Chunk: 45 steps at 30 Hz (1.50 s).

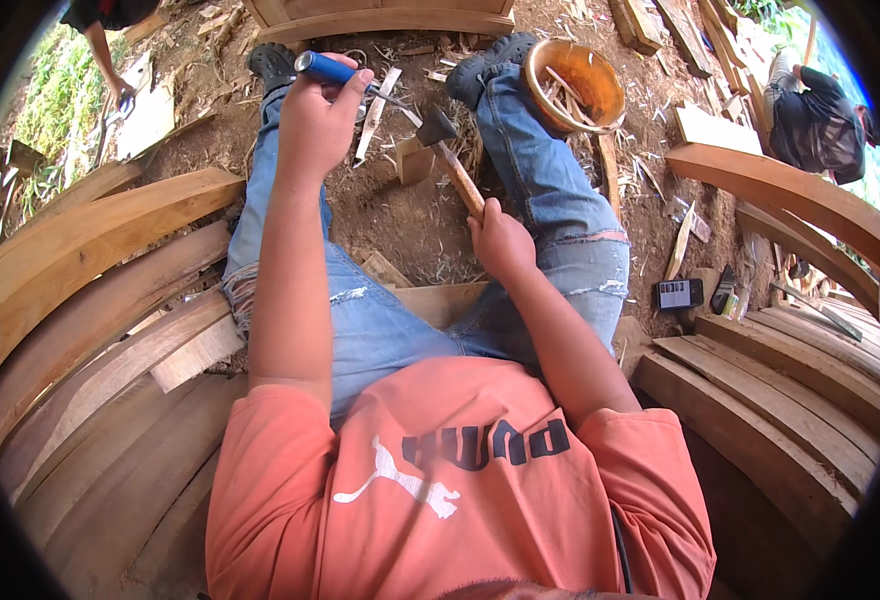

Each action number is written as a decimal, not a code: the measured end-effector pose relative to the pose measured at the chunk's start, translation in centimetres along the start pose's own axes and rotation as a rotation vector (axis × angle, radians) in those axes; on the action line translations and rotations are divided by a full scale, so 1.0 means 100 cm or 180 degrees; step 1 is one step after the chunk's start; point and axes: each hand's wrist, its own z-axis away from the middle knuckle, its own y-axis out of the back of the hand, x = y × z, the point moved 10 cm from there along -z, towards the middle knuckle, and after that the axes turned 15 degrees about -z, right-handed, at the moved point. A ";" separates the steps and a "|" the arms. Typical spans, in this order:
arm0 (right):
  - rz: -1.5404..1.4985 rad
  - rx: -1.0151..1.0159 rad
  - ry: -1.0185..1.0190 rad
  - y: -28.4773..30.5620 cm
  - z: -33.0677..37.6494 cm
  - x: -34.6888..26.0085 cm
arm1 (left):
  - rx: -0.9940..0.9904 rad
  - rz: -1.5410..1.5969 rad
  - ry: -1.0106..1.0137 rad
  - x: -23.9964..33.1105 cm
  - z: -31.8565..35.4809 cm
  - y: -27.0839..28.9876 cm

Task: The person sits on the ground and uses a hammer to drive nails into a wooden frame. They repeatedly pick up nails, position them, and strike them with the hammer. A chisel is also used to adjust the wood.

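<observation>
The blue tool (323, 67) is up in front of the person, over the ground between the feet; its thin metal shaft points right and slightly toward the body. The left hand (315, 118) is closed around its handle, with the thumb along the side. Near the shaft's end is the dark head of a hammer (458, 180); whether the 2 touch, I cannot tell. The right hand (502, 242) is wrapped around the lower part of the hammer's wooden handle, fingers folded tight.

Beneath the hammer head, a block (415, 160) sits on the brown ground (400, 225), with pale shavings scattered about. The person's jeans (550, 190), torn at the knees, frame this spot on both sides. Beside the right shin stands an orange bucket (610, 92) with wood scraps inside.

Farther out, curved beams (90, 225) lie side by side at the left, and planks (760, 395) are laid together at the lower right. Near these planks is a phone (678, 294) with a lit screen. At the upper right, a person in a dark top (818, 122) bends over; at the upper left, another's arm (103, 62) reaches down.
</observation>
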 end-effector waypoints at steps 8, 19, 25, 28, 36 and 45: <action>-0.0159 0.0034 0.0083 0.002 -0.001 -0.002 | -0.0450 -0.0064 -0.0308 -0.022 0.039 -0.021; -0.0358 0.0145 0.0213 0.004 -0.002 0.001 | -0.0685 0.0179 -0.0161 -0.016 0.051 -0.055; -0.0393 0.0094 0.0163 0.005 -0.002 -0.001 | -0.0711 0.0129 -0.0181 -0.021 0.048 -0.065; -0.0402 0.0073 0.0133 0.005 -0.003 -0.001 | -0.0740 0.0132 -0.0159 -0.021 0.048 -0.067; -0.0510 0.0110 0.0198 0.009 -0.005 -0.003 | -0.0778 -0.0294 -0.0302 -0.005 0.044 -0.062; -0.0998 0.0639 0.0461 0.109 0.015 -0.065 | -0.0604 -0.0555 -0.0632 0.024 0.039 -0.067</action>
